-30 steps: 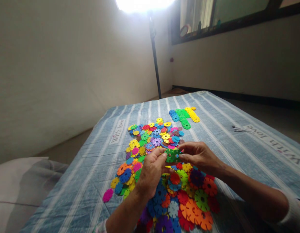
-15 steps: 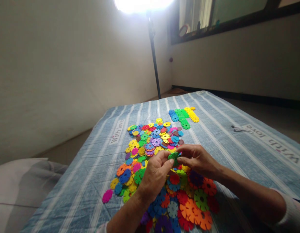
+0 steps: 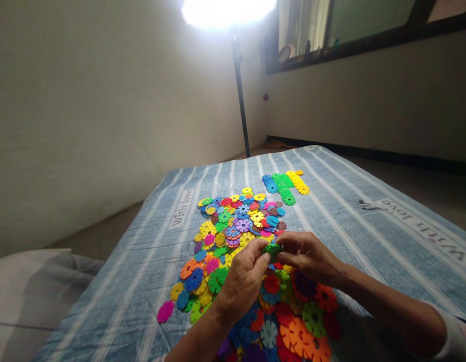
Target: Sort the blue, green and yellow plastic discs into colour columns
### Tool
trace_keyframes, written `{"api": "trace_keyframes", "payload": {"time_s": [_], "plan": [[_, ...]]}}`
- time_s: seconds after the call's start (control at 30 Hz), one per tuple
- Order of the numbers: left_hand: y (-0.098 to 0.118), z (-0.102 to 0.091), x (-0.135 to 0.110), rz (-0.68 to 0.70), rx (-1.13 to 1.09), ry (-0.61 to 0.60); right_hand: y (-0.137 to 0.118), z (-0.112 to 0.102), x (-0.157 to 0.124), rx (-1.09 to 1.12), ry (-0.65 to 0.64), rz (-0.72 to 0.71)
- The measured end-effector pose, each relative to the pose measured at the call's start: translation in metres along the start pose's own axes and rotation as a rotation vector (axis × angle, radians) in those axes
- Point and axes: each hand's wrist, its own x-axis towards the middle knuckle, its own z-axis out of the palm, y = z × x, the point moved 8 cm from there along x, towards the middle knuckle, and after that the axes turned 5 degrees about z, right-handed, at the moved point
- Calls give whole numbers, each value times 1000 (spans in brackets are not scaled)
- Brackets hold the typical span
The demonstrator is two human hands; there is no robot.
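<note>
Both my hands meet over a heap of flat, notched plastic discs in many colours, spread on a blue striped bedsheet. My left hand and my right hand pinch the same small green disc piece between thumbs and fingertips, just above the pile. The piece is tilted and mostly covered by my fingers. Larger orange, red and green discs lie under my forearms.
A joined row of blue, green and yellow discs lies apart at the far side of the sheet. A small white object rests at the right. A lamp stand rises behind the bed. A grey pillow sits at the left.
The green piece, held flat and facing me a second ago, has been turned edge-on and drawn lower toward the pile. Both hands have closed tighter around it.
</note>
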Motion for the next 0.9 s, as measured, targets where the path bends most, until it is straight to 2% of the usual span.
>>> {"api": "trace_keyframes", "payload": {"time_s": [0.2, 0.33, 0.5, 0.6, 0.7, 0.77, 0.9], "plan": [[1, -2, 0, -2, -26, -9, -6, 1, 0, 43, -17, 8], [3, -3, 1, 6, -25, -35, -9, 2, 1, 68, -79, 11], [2, -1, -1, 13, 62, -70, -9, 2, 1, -35, -105, -12], [-1, -5, 0, 8, 57, -50, -7, -5, 3, -76, -114, -8], [0, -29, 6, 11, 66, 84, 7, -34, 14, -110, -26, 50], [7, -59, 11, 40, 144, 237, 23, -64, 26, -169, 85, 100], [17, -121, 15, 78, 319, 452, 62, -113, 55, -306, 228, 217]]}}
